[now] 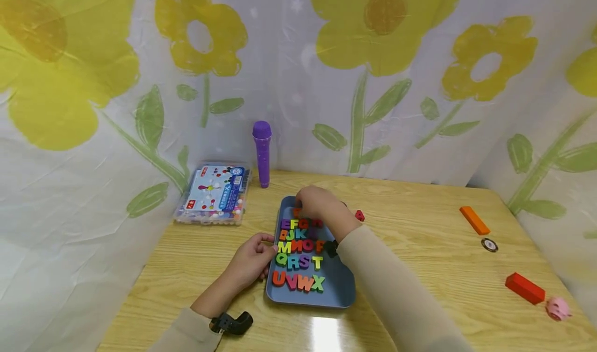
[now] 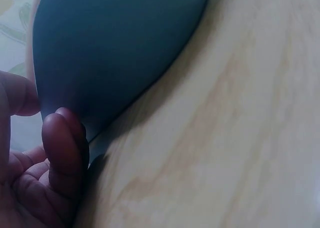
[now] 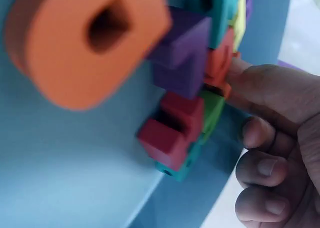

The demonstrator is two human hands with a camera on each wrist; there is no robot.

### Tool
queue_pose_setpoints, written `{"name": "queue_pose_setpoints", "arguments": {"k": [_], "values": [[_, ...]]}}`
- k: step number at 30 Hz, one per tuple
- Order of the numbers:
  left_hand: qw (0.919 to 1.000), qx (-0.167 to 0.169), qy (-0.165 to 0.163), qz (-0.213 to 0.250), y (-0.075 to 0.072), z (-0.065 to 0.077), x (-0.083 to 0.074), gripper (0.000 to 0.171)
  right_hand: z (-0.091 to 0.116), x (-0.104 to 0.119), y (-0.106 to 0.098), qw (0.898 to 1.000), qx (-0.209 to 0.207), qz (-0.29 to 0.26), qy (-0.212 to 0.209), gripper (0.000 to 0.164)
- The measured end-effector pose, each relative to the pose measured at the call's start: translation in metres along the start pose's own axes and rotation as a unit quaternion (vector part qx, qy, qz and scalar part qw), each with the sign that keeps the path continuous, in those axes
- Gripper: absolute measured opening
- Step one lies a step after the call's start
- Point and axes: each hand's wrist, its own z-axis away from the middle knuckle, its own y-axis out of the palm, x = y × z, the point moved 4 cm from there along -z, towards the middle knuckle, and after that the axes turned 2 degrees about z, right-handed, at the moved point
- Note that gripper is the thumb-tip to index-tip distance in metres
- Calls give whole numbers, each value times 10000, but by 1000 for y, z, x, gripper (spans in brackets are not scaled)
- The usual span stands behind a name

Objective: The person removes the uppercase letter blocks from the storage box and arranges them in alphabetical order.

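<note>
A blue-grey tray [image 1: 336, 287] lies on the table, holding several rows of coloured toy letters [image 1: 293, 262]. At its left side my left hand [image 1: 252, 258] holds the rim; in the left wrist view the fingers [image 2: 64, 148] lie against the tray's outer wall [image 2: 115, 48]. My right hand [image 1: 319, 204] reaches over the tray's far end. There its fingertips pinch a small orange letter [image 3: 227, 91], mostly hidden. Beside it, the right wrist view shows a green letter [image 3: 212, 108] and a dark red letter [image 3: 172, 130]. The remaining right fingers are curled.
Right of the tray lies a red letter A [image 1: 359, 215]. Behind it stand a purple microphone [image 1: 263, 155] and a clear plastic box [image 1: 212, 194]. Far right are an orange block [image 1: 474, 220], a round chip [image 1: 489, 244], a red block [image 1: 525, 288] and a pink pig [image 1: 557, 308].
</note>
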Motion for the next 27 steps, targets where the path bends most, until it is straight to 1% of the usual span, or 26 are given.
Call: {"name": "queue_pose_setpoints", "arguments": {"k": [5,9,11,15,16,18,20,22,24,27], "values": [[10000,31,42,-25,3,-2,-1,32,-1,-7,6,9999,0,49,102,12],[10000,57,42,-43,5,-3,-1,33,1,-11,6,9999,-86,0,65,12],[9999,81,57,-28,6,-3,-2,33,5,-13,1,9998,-201,-40,-9,14],[9999,94,86,-18,6,-5,-1,32,21,-23,-19,9982,-544,-183,-174,22],[9999,95,76,-20,6,-5,-1,32,26,-29,-25,9974,-647,-199,-233,23],[9999,94,60,-51,6,-5,0,32,38,-45,-37,9959,-842,-265,-220,27],[9999,89,29,-81,6,-5,2,33,51,-66,-46,9943,-988,-371,-148,29],[9999,72,-11,-122,5,-5,3,33,64,-90,-51,9930,-1084,-460,10,30],[9998,32,-48,-176,3,-4,3,33,77,-115,-51,9923,-1079,-552,254,31],[9996,-40,-76,-255,0,-3,3,34,91,-147,-40,9924,-899,-620,568,31]]}}
